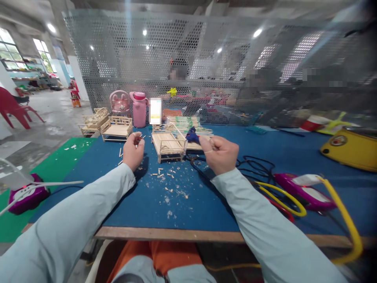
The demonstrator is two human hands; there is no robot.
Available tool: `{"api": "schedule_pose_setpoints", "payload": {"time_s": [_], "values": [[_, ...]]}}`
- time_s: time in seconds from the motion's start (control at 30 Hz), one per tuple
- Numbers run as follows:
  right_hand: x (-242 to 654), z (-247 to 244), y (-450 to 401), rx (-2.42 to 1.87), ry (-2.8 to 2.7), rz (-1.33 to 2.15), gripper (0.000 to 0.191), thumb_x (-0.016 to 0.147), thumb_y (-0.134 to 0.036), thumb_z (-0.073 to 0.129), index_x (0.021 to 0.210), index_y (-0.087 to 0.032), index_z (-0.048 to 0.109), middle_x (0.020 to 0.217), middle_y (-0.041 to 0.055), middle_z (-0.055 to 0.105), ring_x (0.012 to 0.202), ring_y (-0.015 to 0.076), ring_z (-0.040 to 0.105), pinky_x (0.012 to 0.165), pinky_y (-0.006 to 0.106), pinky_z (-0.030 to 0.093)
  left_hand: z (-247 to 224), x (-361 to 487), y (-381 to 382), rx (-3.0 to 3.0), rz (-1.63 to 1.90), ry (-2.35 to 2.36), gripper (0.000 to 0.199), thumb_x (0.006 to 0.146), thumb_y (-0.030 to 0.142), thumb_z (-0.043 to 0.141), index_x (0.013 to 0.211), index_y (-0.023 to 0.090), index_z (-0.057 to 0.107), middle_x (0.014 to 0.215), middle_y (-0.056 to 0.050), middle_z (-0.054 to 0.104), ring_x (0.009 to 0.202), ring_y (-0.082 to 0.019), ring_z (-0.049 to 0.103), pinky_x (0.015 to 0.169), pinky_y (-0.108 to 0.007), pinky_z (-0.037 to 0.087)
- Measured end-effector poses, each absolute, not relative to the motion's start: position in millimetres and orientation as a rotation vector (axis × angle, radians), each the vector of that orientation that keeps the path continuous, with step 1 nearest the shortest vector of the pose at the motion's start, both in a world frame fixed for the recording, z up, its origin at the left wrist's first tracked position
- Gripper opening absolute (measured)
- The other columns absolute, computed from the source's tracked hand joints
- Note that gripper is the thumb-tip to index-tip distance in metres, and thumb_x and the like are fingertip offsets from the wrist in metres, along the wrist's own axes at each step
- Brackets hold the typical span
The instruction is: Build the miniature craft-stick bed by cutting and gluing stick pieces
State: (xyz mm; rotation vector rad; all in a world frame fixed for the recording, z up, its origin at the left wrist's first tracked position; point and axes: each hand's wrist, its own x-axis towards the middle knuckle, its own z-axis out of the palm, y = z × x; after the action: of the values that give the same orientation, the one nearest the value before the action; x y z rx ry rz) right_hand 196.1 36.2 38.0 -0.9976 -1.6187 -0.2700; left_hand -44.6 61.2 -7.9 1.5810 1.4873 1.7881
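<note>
Clock centred on the scrap-strewn middle of the blue mat [171, 214], 12 away from the wearer. Small railed frame of pale sticks [169, 147], bed- or bench-like, stood upright at 12.

Left hand [134, 151] at 10, raised beside the frame: thumb and fingertips pressed together, seemingly pinching a pale sliver [143, 136]; too small to be certain. Right hand [222, 153] at 2: curled tight round a blue tool [193, 135], perhaps a glue gun, its front near the frame's right-hand rail. Whether tool touched rail: could not tell.

Two similar pieces, the nearer railed piece [116, 127] and the farther railed piece [91, 124], sat at 10 to 11, beyond the left hand. Loose sticks [188, 124] lay toward 12:30, behind the frame.

Risks, my reading. Thin rails looked easy to knock skew or snap; a sideways bump from the right fist would do it. If the tool ran hot, fingertips brought in with so short a sliver could be burnt. Black cords [256, 163] looped at 2 to 3, under and past the right forearm; a snag could jerk the grip. Scraps [172, 175] at centre might stick to fresh joints.
</note>
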Motion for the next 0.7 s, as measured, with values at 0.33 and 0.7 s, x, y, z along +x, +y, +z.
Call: {"api": "schedule_pose_setpoints", "payload": {"time_s": [0.33,0.7], "values": [[177.4,26.1,37.2,-0.997,-2.118,0.340,0.027,0.085,-0.037,0.039,0.063,-0.022,0.034,0.056,-0.0038,0.038,0.056,0.0115,0.037,0.055,0.025,0.032,-11.7,-28.0,46.3,1.756,1.661,1.342,0.026,0.078,0.020,0.052,0.104,0.014,0.052,0.083,-0.004,0.059,0.073,-0.012,0.054,0.064,-0.024,0.044],[192.0,37.9,53.7,-1.200,-2.046,0.237,0.026,0.084,-0.034,0.040,0.077,-0.017,0.059,0.070,0.0042,0.060,0.066,0.0160,0.053,0.063,0.028,0.039,-16.3,-14.8,39.9,1.762,1.606,1.210,0.042,0.076,0.018,0.054,0.116,0.015,0.042,0.096,-0.008,0.056,0.081,-0.013,0.054,0.066,-0.026,0.046]]}}
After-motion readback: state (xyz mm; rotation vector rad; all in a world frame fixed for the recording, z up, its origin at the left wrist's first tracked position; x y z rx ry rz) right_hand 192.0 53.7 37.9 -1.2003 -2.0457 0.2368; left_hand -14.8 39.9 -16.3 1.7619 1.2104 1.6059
